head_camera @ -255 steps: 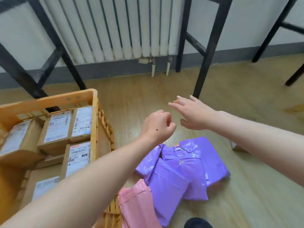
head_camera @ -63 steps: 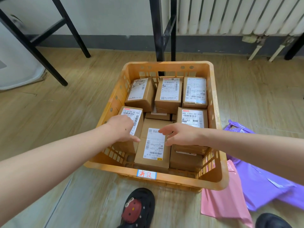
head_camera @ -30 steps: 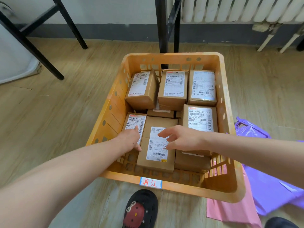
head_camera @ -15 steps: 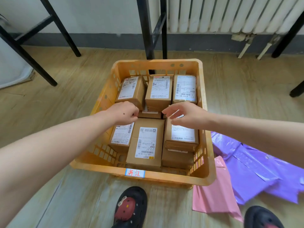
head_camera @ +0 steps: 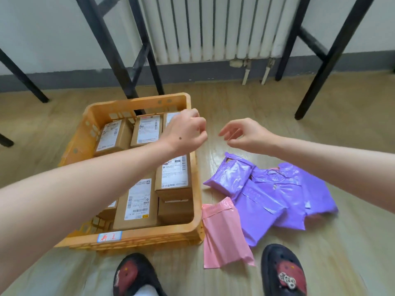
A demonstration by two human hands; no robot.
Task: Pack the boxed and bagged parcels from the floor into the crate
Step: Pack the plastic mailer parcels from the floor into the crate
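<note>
Head view, downward, over crate (head_camera: 188, 228)

Crate (head_camera: 193, 228) orange; boxes (head_camera: 136, 207) brown, white labels; bags (head_camera: 275, 196) purple; one bag (head_camera: 223, 233) pink; shoes (head_camera: 283, 273) black-red; floor (head_camera: 342, 133) light wood-grain.

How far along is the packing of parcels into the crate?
Done: the cardboard boxes sit inside the orange crate. In hand: nothing; the left hand and right hand hover empty near its right rim. Left: the purple bags and one pink bag lie on the floor beside it.
</note>
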